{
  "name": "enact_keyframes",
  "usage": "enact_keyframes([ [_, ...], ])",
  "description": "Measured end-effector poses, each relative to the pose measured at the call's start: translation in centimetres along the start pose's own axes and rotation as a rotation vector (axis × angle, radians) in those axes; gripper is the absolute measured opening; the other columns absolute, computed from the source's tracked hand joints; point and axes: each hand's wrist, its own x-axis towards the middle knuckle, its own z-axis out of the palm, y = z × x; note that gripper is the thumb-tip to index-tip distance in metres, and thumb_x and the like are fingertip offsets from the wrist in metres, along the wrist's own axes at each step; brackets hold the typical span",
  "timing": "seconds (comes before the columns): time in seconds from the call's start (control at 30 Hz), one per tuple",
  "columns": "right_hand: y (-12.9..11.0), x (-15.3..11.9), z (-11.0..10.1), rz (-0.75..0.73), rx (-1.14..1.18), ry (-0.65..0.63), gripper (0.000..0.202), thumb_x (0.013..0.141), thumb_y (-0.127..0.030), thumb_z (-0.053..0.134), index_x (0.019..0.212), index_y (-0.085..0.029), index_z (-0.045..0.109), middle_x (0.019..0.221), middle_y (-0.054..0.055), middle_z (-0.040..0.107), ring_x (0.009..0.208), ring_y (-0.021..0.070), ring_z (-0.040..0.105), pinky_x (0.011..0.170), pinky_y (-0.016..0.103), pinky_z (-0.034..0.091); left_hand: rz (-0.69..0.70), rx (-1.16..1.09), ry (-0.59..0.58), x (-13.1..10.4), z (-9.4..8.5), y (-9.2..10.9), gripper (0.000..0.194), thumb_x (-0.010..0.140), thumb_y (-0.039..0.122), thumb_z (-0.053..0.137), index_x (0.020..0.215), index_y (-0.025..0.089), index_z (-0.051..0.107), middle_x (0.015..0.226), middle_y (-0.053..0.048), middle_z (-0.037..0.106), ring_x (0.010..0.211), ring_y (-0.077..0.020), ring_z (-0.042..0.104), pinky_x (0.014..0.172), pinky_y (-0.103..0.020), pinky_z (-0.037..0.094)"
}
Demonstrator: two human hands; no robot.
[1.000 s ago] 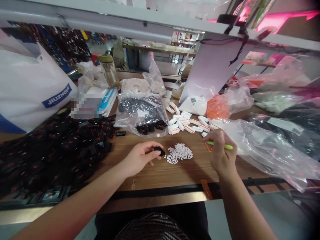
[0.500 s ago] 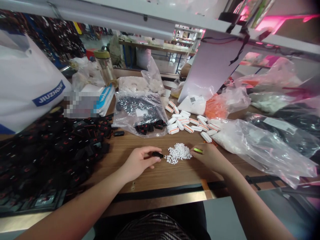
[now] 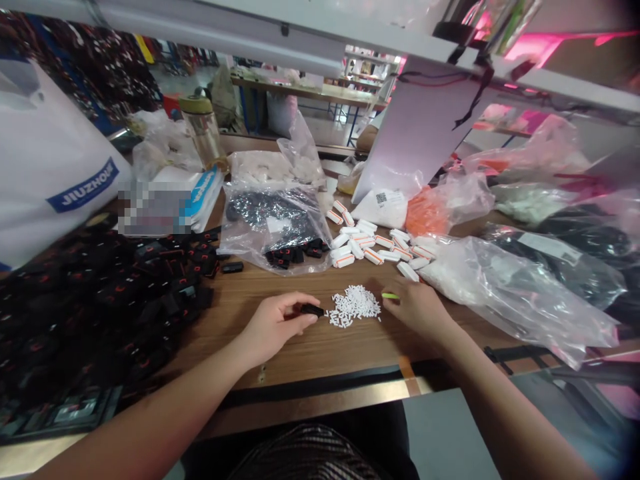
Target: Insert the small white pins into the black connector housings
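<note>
A small black part [image 3: 313, 310] is pinched between the thumb and fingers of my left hand [image 3: 275, 325], just left of a pile of tiny white pieces [image 3: 356, 303]. On the other side of that pile, my right hand [image 3: 416, 308] is closed round a thin yellow-green item [image 3: 391, 295], mostly hidden by the fingers. White blocks with orange stripes [image 3: 373, 256] lie behind the pile. A clear bag of black parts [image 3: 275, 223] rests behind my left hand.
A large heap of black parts [image 3: 100, 293] covers the left side of the wooden table [image 3: 300, 360]. Clear plastic bags [image 3: 530, 287] lie at the right. A bottle [image 3: 203, 130] and a white bag [image 3: 50, 147] stand at the back left.
The view has shifted slightly. My right hand has turned a little beside the white pile, and the yellow-green item has moved with it. My left hand keeps hold of the black part.
</note>
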Motion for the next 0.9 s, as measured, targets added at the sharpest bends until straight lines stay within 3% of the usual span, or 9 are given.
enact_keyframes([
  [0.1, 0.6, -0.3, -0.4, -0.05, 0.115, -0.061, 0.019, 0.086, -0.022, 0.054, 0.076, -0.021, 0.069, 0.079, 0.003, 0.071, 0.07, 0.0177, 0.062, 0.066, 0.028, 0.038, -0.011, -0.021, 0.004, 0.0, 0.1, 0.1, 0.029, 0.081, 0.03, 0.069, 0.108, 0.021, 0.07, 0.099, -0.006, 0.073, 0.075, -0.0151, 0.064, 0.064, -0.029, 0.057],
  [0.27, 1.5, -0.4, -0.4, 0.051, 0.24, -0.058, 0.033, 0.092, -0.032, 0.05, 0.062, -0.02, 0.06, 0.064, 0.002, 0.066, 0.06, 0.0169, 0.057, 0.06, 0.028, 0.038, -0.005, -0.034, 0.013, 0.0, 0.2, -0.1, 0.027, 0.081, 0.028, 0.069, 0.107, 0.02, 0.072, 0.109, -0.007, 0.073, 0.078, -0.0156, 0.066, 0.067, -0.03, 0.057],
  [0.4, 1.0, -0.4, -0.1, 0.115, 0.2, -0.072, 0.035, 0.091, -0.037, 0.053, 0.062, -0.02, 0.062, 0.066, 0.005, 0.069, 0.063, 0.0193, 0.061, 0.06, 0.029, 0.039, 0.009, -0.022, 0.031, 0.0, 0.1, -0.2, 0.026, 0.082, 0.028, 0.069, 0.106, 0.02, 0.072, 0.107, -0.007, 0.074, 0.071, -0.0135, 0.064, 0.067, -0.031, 0.056],
  [0.53, -0.3, -0.9, 0.1, 0.235, 0.013, -0.079, 0.033, 0.092, -0.039, 0.054, 0.068, -0.019, 0.066, 0.073, 0.009, 0.071, 0.067, 0.0228, 0.064, 0.059, 0.031, 0.036, 0.026, -0.019, 0.061, -0.1, 0.1, -0.2, 0.025, 0.082, 0.027, 0.069, 0.106, 0.02, 0.072, 0.102, -0.006, 0.074, 0.063, -0.0107, 0.06, 0.064, -0.028, 0.054],
  [0.67, -1.8, -1.6, 0.5, 0.319, -0.114, -0.072, 0.032, 0.094, -0.038, 0.051, 0.074, -0.018, 0.067, 0.082, 0.012, 0.072, 0.071, 0.0252, 0.066, 0.058, 0.031, 0.033, 0.034, -0.026, 0.08, -0.1, 0.1, -0.2, 0.026, 0.082, 0.028, 0.069, 0.106, 0.019, 0.071, 0.102, -0.006, 0.074, 0.066, -0.0123, 0.061, 0.063, -0.028, 0.054],
  [0.8, -2.2, -1.9, 0.8, 0.357, -0.068, -0.034, 0.03, 0.094, -0.035, 0.051, 0.075, -0.019, 0.067, 0.082, 0.01, 0.072, 0.072, 0.0233, 0.066, 0.059, 0.029, 0.033, 0.042, -0.034, 0.091, -0.1, 0.2, -0.3, 0.025, 0.081, 0.028, 0.07, 0.105, 0.02, 0.072, 0.099, -0.005, 0.074, 0.064, -0.0119, 0.061, 0.063, -0.028, 0.053],
  [0.9, -1.7, -1.7, 0.8, 0.307, 0.021, -0.033, 0.029, 0.095, -0.034, 0.051, 0.076, -0.02, 0.067, 0.082, 0.008, 0.072, 0.074, 0.0215, 0.065, 0.063, 0.028, 0.036, 0.043, -0.035, 0.095, 0.0, 0.2, -0.4, 0.025, 0.08, 0.028, 0.071, 0.104, 0.02, 0.073, 0.096, -0.005, 0.075, 0.062, -0.0113, 0.06, 0.063, -0.028, 0.052],
])
